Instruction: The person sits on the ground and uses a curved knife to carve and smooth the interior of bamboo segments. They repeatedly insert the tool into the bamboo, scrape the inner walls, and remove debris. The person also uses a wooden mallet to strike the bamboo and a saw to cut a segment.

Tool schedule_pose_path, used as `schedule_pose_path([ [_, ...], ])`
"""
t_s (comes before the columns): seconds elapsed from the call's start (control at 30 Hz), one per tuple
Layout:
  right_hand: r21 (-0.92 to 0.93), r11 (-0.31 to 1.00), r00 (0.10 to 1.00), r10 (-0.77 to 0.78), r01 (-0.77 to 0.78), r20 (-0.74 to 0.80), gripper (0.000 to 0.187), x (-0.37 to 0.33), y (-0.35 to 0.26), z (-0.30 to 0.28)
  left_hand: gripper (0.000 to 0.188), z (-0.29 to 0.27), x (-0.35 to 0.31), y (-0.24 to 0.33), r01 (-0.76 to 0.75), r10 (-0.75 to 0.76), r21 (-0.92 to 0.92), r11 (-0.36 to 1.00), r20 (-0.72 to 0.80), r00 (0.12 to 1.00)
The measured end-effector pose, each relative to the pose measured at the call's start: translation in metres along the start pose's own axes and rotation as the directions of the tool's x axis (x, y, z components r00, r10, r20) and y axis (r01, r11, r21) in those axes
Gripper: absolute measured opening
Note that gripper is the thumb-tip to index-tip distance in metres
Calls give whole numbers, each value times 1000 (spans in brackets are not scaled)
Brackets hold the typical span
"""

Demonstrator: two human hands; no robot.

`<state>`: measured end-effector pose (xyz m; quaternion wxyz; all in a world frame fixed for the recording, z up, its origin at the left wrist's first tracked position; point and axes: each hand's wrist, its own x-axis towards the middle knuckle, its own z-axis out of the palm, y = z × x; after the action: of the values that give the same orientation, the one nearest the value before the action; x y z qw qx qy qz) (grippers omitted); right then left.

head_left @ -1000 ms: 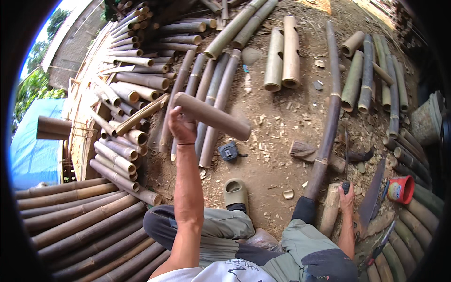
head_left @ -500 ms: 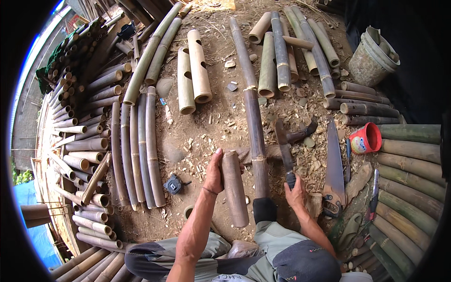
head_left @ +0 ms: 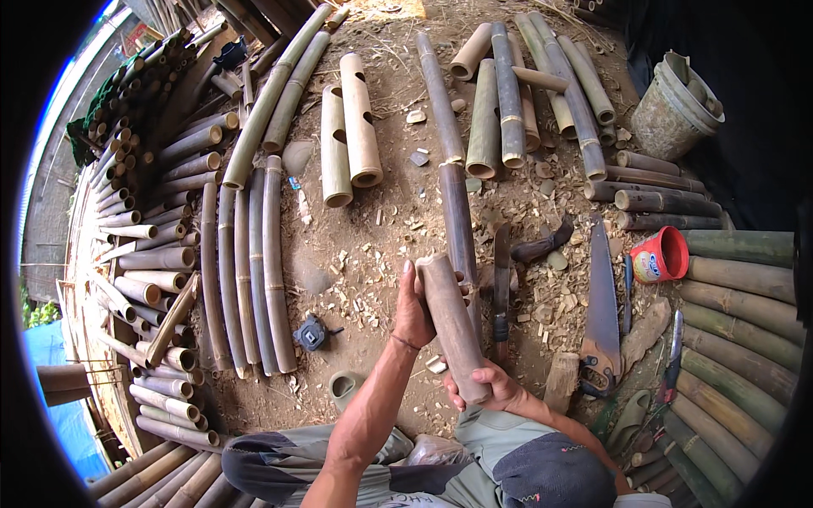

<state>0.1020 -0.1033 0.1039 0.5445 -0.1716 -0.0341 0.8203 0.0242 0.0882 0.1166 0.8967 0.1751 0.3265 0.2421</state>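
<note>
A short, brown bamboo piece [head_left: 455,326] is held aslant between both hands. My left hand [head_left: 413,309] grips it near its upper end, with the fingers partly hidden behind it. Around its lower end, close to my lap, closes my right hand [head_left: 495,388]. Just right of the piece, a machete [head_left: 501,267] with a dark wrapped handle lies on the ground, clear of my hands. Beyond and partly behind the held piece runs a long dark bamboo pole [head_left: 457,207]. A curved dark wooden piece [head_left: 542,245] rests next to the blade.
A handsaw [head_left: 603,296] and a red tub [head_left: 660,256] are on the right, near stacked bamboo [head_left: 737,313]. A tape measure [head_left: 312,333] sits left of my arm. Two notched tubes [head_left: 362,127] lie ahead, and a pale bucket [head_left: 673,110] stands far right. Wood chips litter the soil.
My right hand has let go of the machete, now on the ground, and taken the bamboo piece's lower end. The piece has moved slightly right and tilted more.
</note>
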Motion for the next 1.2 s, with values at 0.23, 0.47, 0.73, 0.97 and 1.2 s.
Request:
schedule_pose_path([
  [0.23, -522, 853, 930, -192, 0, -314, 62, 15, 7, 9, 78, -18, -11, -5, -27, 26, 144, 989, 10, 1000],
  [0.47, -603, 798, 950, -177, -15, -258, 58, 14, 12, -19, 55, 11, -28, 5, -253, 276, 488, 835, 26, 961],
  [0.73, -335, 928, 963, 76, -163, -259, 61, 0, -35, 21, 87, -10, -40, 27, -504, 360, 844, -184, 535, 764],
  [0.97, -338, 924, 981, 143, -179, -131, 77, 11, -72, -8, 77, 10, -52, 21, -630, 104, 776, -27, 629, 771],
  [1.2, -985, 122, 851, -524, 123, 42, 93, 42, -1, -4, 62, 12, -53, 16, -397, 428, 767, 504, 178, 886],
])
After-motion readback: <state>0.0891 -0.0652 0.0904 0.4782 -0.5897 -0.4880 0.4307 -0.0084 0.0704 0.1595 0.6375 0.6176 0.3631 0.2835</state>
